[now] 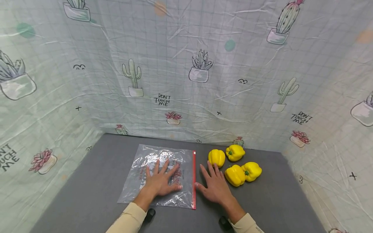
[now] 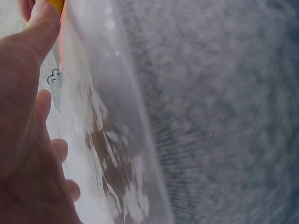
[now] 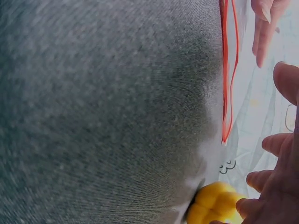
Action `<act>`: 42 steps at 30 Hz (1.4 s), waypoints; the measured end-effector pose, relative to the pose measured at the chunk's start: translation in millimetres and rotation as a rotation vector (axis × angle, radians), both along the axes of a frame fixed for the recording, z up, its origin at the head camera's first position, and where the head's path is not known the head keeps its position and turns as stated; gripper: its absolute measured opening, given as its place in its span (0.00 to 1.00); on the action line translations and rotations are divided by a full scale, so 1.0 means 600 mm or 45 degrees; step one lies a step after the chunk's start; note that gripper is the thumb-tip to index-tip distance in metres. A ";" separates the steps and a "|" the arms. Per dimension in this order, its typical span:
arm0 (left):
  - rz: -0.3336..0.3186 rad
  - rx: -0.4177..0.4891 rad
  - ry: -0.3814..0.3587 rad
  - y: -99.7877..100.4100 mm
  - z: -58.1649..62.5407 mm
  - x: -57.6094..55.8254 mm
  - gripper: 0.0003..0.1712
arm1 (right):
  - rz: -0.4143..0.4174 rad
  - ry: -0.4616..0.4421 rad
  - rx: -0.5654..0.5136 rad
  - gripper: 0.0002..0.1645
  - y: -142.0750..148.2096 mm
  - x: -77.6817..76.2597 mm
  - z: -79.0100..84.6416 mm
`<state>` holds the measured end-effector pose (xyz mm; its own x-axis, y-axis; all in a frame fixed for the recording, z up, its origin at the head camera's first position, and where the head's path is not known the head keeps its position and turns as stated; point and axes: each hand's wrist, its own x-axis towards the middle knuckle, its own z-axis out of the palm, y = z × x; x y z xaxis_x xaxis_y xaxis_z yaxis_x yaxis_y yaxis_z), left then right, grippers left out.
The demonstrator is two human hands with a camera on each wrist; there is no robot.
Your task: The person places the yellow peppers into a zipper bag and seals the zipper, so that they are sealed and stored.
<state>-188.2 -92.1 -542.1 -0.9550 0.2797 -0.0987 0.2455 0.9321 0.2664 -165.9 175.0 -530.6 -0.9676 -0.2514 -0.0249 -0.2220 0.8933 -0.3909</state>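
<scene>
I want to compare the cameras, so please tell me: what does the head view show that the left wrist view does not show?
Only the head view shows both hands flat and spread: the left hand rests on the clear zip bag, the right hand lies on the grey mat beside four yellow peppers, with the cactus-print sheet behind. Only the left wrist view shows the bag's film close up, lying over the mat's weave, blurred. Both show the left hand, the bag with its red zip edge and the mat.
</scene>
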 end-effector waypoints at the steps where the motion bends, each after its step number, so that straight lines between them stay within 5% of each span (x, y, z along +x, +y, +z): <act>1: 0.001 -0.001 0.000 0.001 0.000 0.000 0.55 | 0.002 -0.006 0.005 0.48 0.000 0.000 0.000; 23: 0.022 -0.011 -0.070 0.004 0.000 0.002 0.55 | 0.157 -0.156 -0.046 0.48 0.004 -0.015 -0.006; 42: 0.002 -0.023 -0.124 0.002 0.011 -0.007 0.56 | 0.183 -0.247 -0.047 0.45 0.008 -0.031 -0.016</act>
